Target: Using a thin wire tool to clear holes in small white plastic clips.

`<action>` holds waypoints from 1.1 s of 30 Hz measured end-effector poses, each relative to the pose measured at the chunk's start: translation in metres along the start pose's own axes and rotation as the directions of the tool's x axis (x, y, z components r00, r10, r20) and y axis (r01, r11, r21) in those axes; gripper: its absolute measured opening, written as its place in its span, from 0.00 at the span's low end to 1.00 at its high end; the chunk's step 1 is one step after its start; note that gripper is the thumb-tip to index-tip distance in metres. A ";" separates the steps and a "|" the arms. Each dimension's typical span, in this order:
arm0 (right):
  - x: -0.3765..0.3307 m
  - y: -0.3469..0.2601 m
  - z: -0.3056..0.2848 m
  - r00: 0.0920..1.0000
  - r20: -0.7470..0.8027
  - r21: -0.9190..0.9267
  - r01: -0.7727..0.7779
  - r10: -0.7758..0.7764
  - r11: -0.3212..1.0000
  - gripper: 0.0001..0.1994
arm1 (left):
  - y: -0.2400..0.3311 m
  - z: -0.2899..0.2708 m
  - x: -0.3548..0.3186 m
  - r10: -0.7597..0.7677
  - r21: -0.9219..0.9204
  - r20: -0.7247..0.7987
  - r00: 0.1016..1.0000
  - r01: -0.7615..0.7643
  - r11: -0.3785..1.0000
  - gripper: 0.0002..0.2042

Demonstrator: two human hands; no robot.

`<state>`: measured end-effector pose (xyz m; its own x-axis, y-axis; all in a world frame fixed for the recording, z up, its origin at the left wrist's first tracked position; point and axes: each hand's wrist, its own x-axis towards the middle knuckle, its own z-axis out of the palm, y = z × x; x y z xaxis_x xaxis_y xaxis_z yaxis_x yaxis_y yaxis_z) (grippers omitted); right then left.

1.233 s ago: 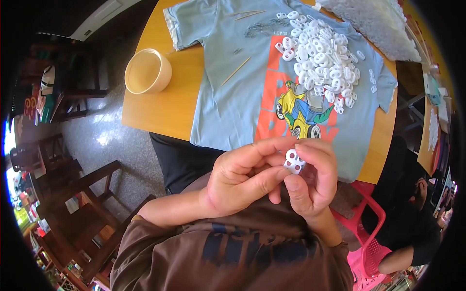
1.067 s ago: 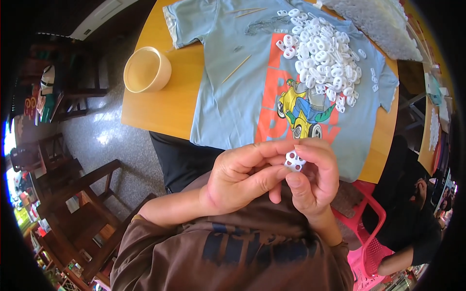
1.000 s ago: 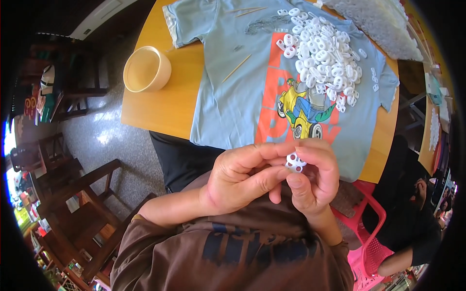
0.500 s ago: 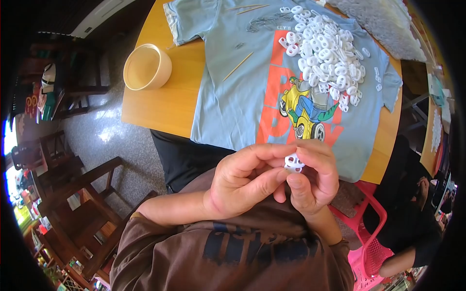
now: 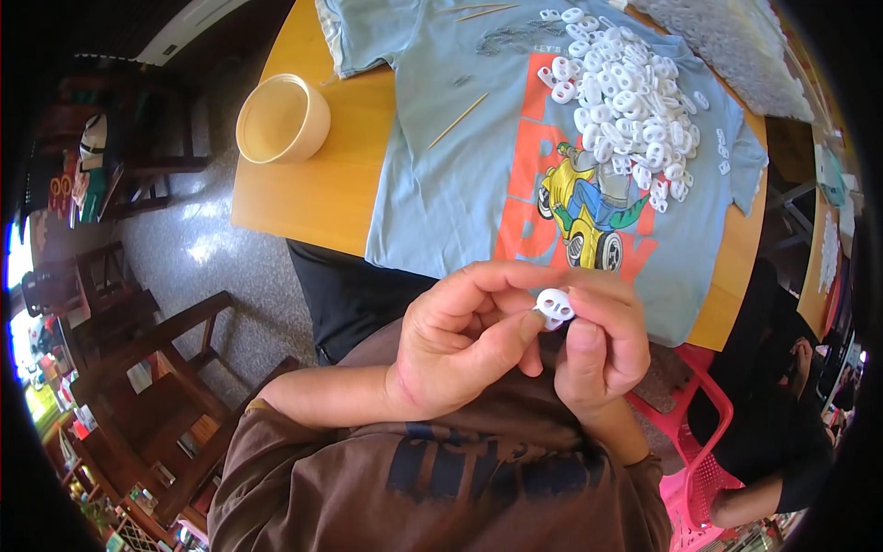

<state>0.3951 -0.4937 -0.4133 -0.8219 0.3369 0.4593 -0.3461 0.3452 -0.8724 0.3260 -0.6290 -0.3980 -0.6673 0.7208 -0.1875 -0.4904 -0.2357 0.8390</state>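
Observation:
A small white two-hole plastic piece, which looks like a cord lock, is held up in front of my chest. The thumb of my left hand presses its lower left side, fingers curled behind it. My right hand pinches its right edge with thumb and forefinger. Fingers partly cover its underside. Beyond my hands, a heap of similar white pieces lies on a light blue T-shirt spread over the wooden table.
An off-white round tub stands at the table's left. Thin wooden sticks and a small grey pile, perhaps springs, lie on the shirt. Dark wooden chairs are at left. At right are a pink plastic chair and another person in black.
The white piece has turned, so its two-hole face now shows more fully. My right thumb and fingers have shifted slightly right and down. The view has moved a little.

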 end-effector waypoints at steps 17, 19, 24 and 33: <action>-0.005 -0.012 0.015 0.939 -0.124 0.268 -0.279 0.320 0.922 0.07 | -0.005 0.005 0.001 0.011 -0.053 -0.109 0.994 -0.017 0.998 0.12; -0.003 -0.012 0.017 0.939 -0.140 0.249 -0.274 0.315 0.929 0.07 | -0.006 0.005 0.001 0.026 -0.038 -0.114 0.993 -0.031 0.999 0.12; 0.001 -0.008 0.021 0.939 -0.144 0.185 -0.285 0.313 0.941 0.05 | -0.007 0.004 0.002 0.011 -0.093 -0.155 0.988 -0.026 0.995 0.12; 0.006 -0.012 0.015 0.924 -0.062 0.242 -0.352 0.376 0.904 0.06 | -0.011 -0.003 0.003 0.051 0.023 -0.028 0.998 -0.051 0.998 0.19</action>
<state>0.3874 -0.5090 -0.4025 -0.8618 0.4958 0.1067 -0.1334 -0.0187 -0.9909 0.3273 -0.6261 -0.4099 -0.7067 0.6895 -0.1584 -0.4433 -0.2571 0.8587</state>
